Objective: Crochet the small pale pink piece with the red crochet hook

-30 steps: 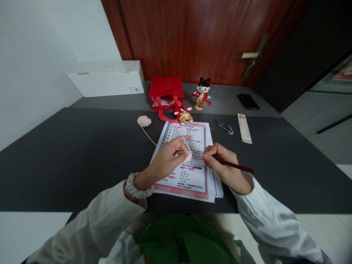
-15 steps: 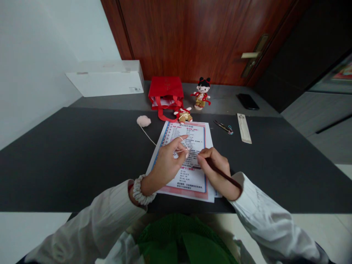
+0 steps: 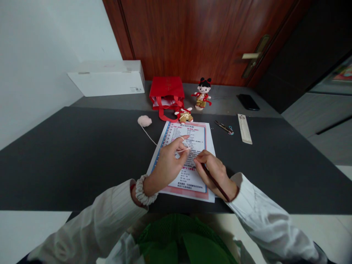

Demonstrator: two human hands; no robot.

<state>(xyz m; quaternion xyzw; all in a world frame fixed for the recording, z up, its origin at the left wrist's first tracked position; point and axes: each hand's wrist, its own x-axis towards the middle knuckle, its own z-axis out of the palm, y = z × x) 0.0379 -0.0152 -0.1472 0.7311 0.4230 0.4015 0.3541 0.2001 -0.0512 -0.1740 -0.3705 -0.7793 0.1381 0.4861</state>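
My left hand [image 3: 168, 161] is closed, pinching light pink yarn [image 3: 149, 136] between thumb and fingers, with a strand looped over the raised index finger. The strand runs back to a small pink yarn ball [image 3: 144, 120] on the table. In my right hand [image 3: 213, 169] is a crochet hook, its dark brown handle [image 3: 218, 186] slanting down toward the wrist. The hook's tip is too small to make out near the pinched yarn. Both hands hover over printed pattern sheets [image 3: 189, 189] with Chinese text.
Behind the sheets stand a red bag [image 3: 166, 87] and a crocheted doll [image 3: 202, 93]. A headless doll body [image 3: 185, 116] lies by the bag's handle. To the right are a slim dark tool [image 3: 224, 127], a pale narrow package [image 3: 244, 129] and a black phone [image 3: 248, 102]. A white box [image 3: 110, 83] sits back left.
My right hand has shifted slightly left and its wrist has turned, so the hook's handle slants more steeply. My left hand keeps nearly the same pose on the yarn.
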